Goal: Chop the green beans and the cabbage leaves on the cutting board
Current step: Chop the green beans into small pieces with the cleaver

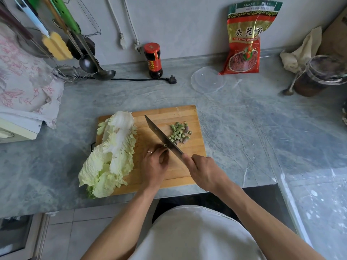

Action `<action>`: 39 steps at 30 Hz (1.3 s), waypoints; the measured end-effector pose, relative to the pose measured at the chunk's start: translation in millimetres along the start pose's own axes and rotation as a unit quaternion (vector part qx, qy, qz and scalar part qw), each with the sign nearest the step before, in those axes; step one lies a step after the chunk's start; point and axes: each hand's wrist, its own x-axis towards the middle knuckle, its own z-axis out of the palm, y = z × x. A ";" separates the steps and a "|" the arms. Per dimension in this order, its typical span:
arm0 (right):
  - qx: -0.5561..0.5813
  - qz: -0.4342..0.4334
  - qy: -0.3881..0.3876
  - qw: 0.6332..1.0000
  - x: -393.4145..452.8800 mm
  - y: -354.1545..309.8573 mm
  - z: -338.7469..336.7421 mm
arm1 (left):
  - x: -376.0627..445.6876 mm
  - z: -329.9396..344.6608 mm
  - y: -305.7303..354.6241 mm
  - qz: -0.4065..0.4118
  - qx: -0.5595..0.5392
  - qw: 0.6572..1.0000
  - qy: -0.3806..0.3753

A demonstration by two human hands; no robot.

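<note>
Gripping the knife [163, 136], right hand [204, 170] chops beans [179, 132].

- Cabbage leaves [110, 154] are crowding the cutting board's [169, 111] left side.
- Bean pieces [179, 133] are sitting right of the knife [162, 136].
- Bare board is lying behind them.

Both hands low — left hand [154, 163] curled, right hand [203, 170] fisted.

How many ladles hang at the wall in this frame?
2. Both hang at the upper left: the smaller ladle nearer the wall, the larger ladle just right of it, low over the counter. Others may be hidden.
</note>
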 end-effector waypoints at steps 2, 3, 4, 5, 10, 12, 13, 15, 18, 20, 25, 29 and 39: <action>0.005 0.003 0.002 1.000 1.2 -0.1 1.0 | 0.6 0.6 -0.6 -0.002 0.002 1.000 0.001; 0.006 0.020 -0.005 1.000 2.5 -1.0 0.9 | 0.8 0.8 -0.4 -0.002 0.001 1.000 0.004; -0.003 0.034 -0.014 0.999 4.5 -2.2 0.8 | 1.0 0.6 0.8 -0.003 -0.001 1.000 0.009; -0.011 0.042 -0.019 0.999 5.4 -4.2 0.2 | 1.1 0.4 2.3 -0.002 -0.002 1.000 0.017; 0.010 -0.003 -0.004 1.000 2.4 -9.1 0.0 | 0.0 0.2 8.3 -0.010 -0.020 0.999 0.039; 0.012 0.012 0.014 1.000 2.9 -6.2 4.8 | -0.6 1.2 7.3 -0.010 -0.022 0.999 0.040; 0.010 0.017 0.017 1.000 3.0 -6.4 7.5 | -1.3 1.1 7.0 -0.011 -0.022 0.999 0.043; 0.000 0.011 0.022 1.000 5.5 -7.4 11.8 | -1.9 2.0 6.5 -0.017 -0.020 0.999 0.046; 0.002 -0.002 0.030 1.000 11.9 -8.5 16.7 | -3.3 2.7 7.9 -0.012 -0.020 0.998 0.051; 0.018 0.007 0.010 1.000 16.3 -12.4 17.0 | -2.7 3.1 8.4 0.001 -0.022 0.998 0.058; 0.070 0.071 -0.013 0.995 25.5 -7.8 1.5 | -5.1 3.3 6.7 -0.018 -0.032 0.998 0.053; 0.094 0.099 -0.006 0.991 19.7 2.1 -6.5 | -3.0 1.8 6.9 -0.037 -0.039 0.997 0.048; 0.031 0.035 0.002 0.999 3.1 -0.7 -3.2 | -1.8 0.1 5.6 -0.015 -0.078 0.996 0.045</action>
